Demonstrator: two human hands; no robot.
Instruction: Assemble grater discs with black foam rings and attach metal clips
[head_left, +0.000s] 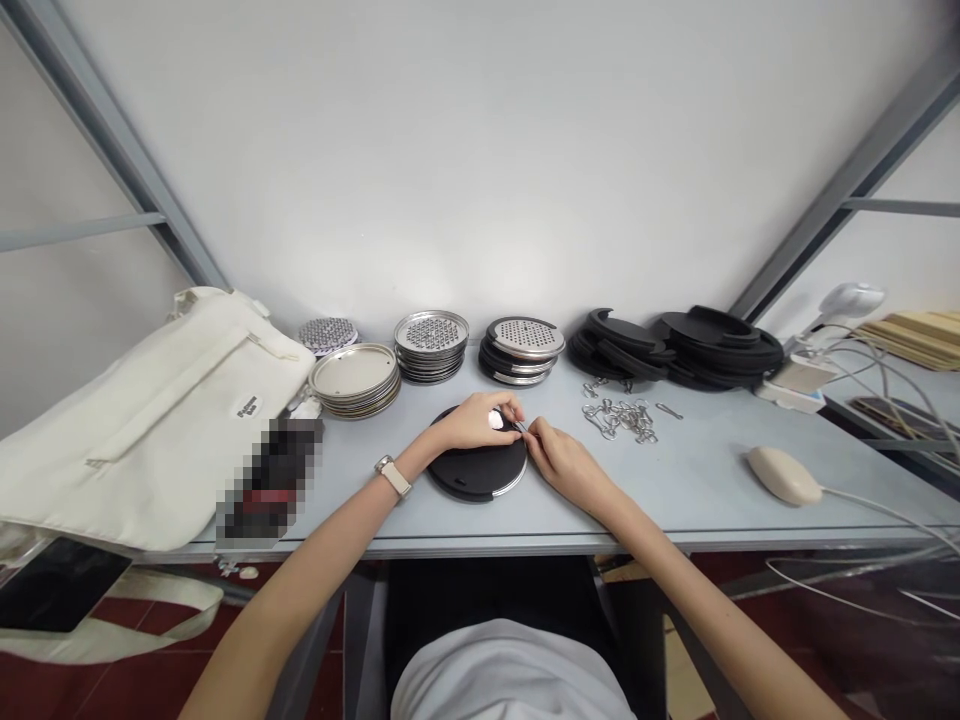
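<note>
A black round grater holder point(469, 468) with a strip of silvery metal along its right edge lies flat at the front of the table. My left hand point(474, 421) reaches over its far side, fingers bent and closed near the rim; something white shows at a finger. Between the fingertips of both hands is a small metal clip point(522, 427), partly hidden. My right hand point(564, 462) pinches it from the right, beside the holder. Behind and to the right, a loose heap of metal clips point(621, 420) is spread on the table.
Along the wall stand stacked plain metal discs point(354, 372), grater discs point(431, 335), fitted graters point(526, 338) and black holders point(705, 345). A white bag point(165, 420) leans at left. A corded cream-coloured device point(784, 475) and a power adapter point(802, 375) are at right.
</note>
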